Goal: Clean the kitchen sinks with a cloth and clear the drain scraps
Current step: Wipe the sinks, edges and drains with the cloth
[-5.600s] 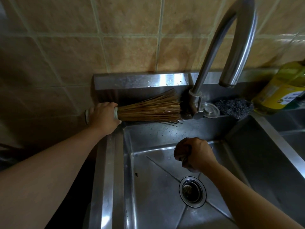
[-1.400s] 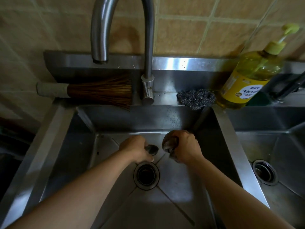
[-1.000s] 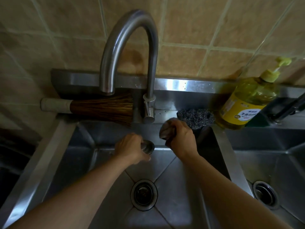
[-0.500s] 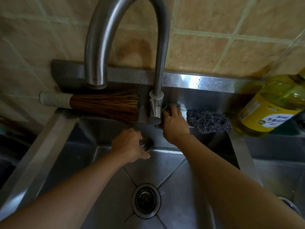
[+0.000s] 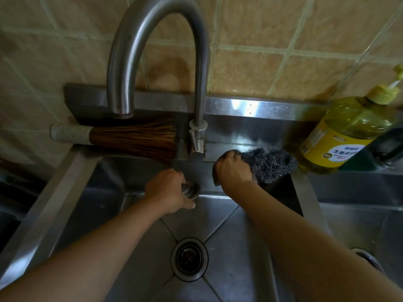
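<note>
Gripping round metal drain stopper (image 5: 190, 189), left hand (image 5: 169, 191) is held above left sink (image 5: 229, 247) floor, fingers curled round it. Open drain (image 5: 189, 258) lies below both hands, stopper lifted out since 1.4 s ago. Right hand (image 5: 232, 168) is closed round bunched cloth (image 5: 226, 154), shifted right from faucet (image 5: 197, 140) base since half second ago, now pressed on back ledge against steel scourer (image 5: 272, 163). Bamboo brush (image 5: 122, 137) is seen beyond left hand; soap bottle (image 5: 346, 136) far right of right hand.

Bottle (image 5: 340, 138) label – Chinese characters, too blurred
</note>
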Demonstrator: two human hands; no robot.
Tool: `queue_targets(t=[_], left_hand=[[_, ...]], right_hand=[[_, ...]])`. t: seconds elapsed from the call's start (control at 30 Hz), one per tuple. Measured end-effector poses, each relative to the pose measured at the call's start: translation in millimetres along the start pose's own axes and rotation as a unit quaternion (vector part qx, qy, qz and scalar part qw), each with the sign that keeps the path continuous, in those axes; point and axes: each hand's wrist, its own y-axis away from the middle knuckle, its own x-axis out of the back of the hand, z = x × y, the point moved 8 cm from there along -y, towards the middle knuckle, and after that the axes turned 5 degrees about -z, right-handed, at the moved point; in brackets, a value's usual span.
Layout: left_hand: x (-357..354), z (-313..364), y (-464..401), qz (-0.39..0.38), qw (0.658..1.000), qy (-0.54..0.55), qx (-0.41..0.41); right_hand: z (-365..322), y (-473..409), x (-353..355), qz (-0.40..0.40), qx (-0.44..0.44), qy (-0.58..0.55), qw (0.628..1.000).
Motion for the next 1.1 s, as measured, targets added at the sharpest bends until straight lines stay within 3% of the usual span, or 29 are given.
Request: queue_targets(t=[0.17,0.33,0.43,0.53,0.67,0.8,0.9,1.1], left_hand=[[5,3,9,-0.001,1.000,-0.003,-0.002],[11,14,10,0.007,1.000,0.000,-0.013],[6,27,10,0.006,1.000,0.006,-0.022],[-1,42,10,0.011,0.999,0.015,-0.031],[-2,57,7,0.031,0.998,0.034,-0.047],[6,66,0,0.060,0.996,0.029,-0.056],[4,63,-6,0.052,0.997,0.024,-0.056],[4,58,-10,0.046,0.997,0.027,-0.053]], right_hand=[[-1,18,-19,-0.044,0.049,-0.032,0.997],[29,29,-23,-0.032,0.013,-0.035,0.999],[43,34,-33,-0.036,-0.003,-0.097,0.995],[53,42,-33,0.016,-0.002,-0.146,0.989],[55,32,-5,0.148,0.028,-0.187,0.971],[39,5,13,0.188,0.076,-0.210,0.956],[34,-17,18,0.186,0.095,-0.220,0.953],[19,-44,-5,0.105,0.161,-0.144,0.971]])
